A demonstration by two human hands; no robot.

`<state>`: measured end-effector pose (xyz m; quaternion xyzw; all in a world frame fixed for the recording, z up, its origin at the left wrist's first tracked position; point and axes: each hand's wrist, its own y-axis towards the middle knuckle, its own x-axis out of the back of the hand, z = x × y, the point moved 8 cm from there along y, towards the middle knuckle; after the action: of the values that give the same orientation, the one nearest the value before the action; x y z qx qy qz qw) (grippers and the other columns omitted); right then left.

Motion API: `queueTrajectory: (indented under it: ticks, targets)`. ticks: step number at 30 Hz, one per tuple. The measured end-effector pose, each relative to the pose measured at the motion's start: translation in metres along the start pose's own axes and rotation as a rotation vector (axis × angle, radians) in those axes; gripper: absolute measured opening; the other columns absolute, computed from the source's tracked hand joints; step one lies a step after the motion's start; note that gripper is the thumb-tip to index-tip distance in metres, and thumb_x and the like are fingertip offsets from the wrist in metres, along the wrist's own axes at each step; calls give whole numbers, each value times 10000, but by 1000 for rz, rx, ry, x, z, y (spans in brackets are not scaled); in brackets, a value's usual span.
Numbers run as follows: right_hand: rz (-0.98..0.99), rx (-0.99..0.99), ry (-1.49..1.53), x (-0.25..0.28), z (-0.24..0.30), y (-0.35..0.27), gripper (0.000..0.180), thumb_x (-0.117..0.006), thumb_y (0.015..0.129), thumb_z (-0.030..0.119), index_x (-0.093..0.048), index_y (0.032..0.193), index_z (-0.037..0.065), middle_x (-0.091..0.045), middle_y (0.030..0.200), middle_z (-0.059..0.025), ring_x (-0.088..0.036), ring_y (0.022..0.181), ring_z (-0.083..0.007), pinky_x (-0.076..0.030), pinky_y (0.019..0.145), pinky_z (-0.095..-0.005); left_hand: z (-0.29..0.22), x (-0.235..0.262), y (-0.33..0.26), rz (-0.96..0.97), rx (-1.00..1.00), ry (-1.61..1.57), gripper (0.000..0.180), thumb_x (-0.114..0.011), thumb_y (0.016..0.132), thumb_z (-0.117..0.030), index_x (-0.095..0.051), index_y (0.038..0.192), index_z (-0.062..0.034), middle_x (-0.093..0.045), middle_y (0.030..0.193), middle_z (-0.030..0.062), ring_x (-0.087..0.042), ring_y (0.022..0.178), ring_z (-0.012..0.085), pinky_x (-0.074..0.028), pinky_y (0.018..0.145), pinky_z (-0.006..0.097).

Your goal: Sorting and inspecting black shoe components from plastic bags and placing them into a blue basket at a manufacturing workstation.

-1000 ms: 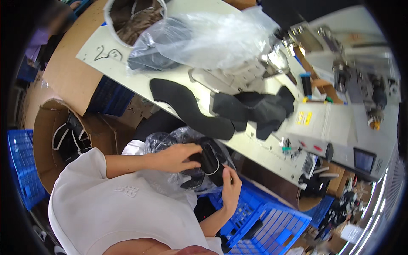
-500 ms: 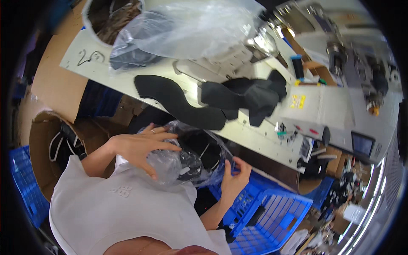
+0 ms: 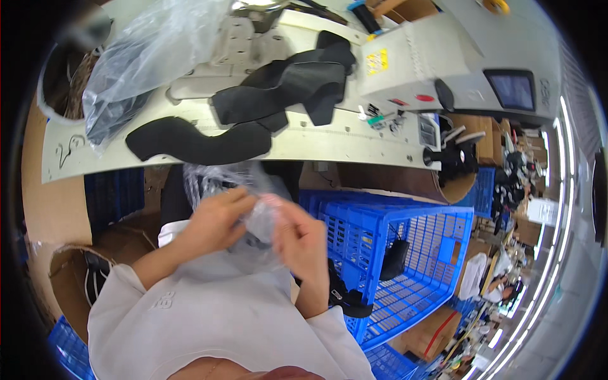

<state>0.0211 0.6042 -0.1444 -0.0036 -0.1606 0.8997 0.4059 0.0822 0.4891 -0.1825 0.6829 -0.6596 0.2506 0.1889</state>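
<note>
The left hand (image 3: 215, 221) is nearly closed, its fingers bent inward and gripping the near side of a clear bag (image 3: 258, 223). The right hand (image 3: 303, 244) is curled narrow as well, thumb and fingers drawn together on the bag's other side; it is blurred, so exactly where its fingertips press cannot be told. The two hands are close together, with bunched plastic between them.

The bag is over the person's lap, in front of the white shirt (image 3: 215, 323) and just below the near edge of the white surface (image 3: 354, 149). On that surface, a curved black piece (image 3: 190, 144) lies along the near edge, and more black pieces (image 3: 285, 88) lie overlapping just behind it. A bigger plastic bag (image 3: 152, 57) rests farther left, near a round bin (image 3: 43, 95).

To the right of the hands is a blue crate (image 3: 345, 253) with a dark object (image 3: 394, 259) inside. A cardboard box (image 3: 66, 272) is at the lower left.
</note>
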Motion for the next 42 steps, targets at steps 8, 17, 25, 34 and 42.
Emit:
queueTrajectory:
  ticks: [8,17,25,34,42]
  targets:
    - [241,76,498,90,77,-42,240,-492,983,108,-673,1101,4,-522,559,12,-450,424,-34,-314,392,-201,-52,-117,79,188,-121,-180,508,-723,747,-123,-572,1217,-4,-585,1199,227,-565,1117,392,-443,969,440]
    - [-963,1041,-37,368,183,-205,336,-571,973,167,-597,1187,-89,-651,730,-67,-542,525,-66,-388,469,-190,-299,-75,64,303,-696,275,641,-780,813,-244,-517,1336,18,-547,1335,236,-530,1211,408,-375,1079,455]
    - [-1659,1332,-446,518,271,-357,252,-504,962,10,-588,1172,-100,-647,1083,-217,-666,887,-259,-578,766,-324,-310,-19,139,-193,-931,-748,569,-490,1012,-370,-411,1398,40,-505,1375,243,-490,1258,466,-331,1133,498]
    - [-1956,1076,-722,553,136,-424,304,-458,1005,79,-604,1183,-119,-660,1051,-195,-674,876,-231,-597,678,-325,-261,-142,219,-112,-322,-473,346,-562,989,-204,-546,1226,48,-697,944,152,-657,817,179,-526,759,292]
    - [-1571,-655,-922,635,-72,-404,252,-556,954,142,-671,1134,8,-715,863,-136,-697,768,-228,-542,675,-344,-274,-201,266,-31,-261,-394,250,-543,981,-111,-584,1178,37,-696,913,128,-638,796,152,-506,770,265]
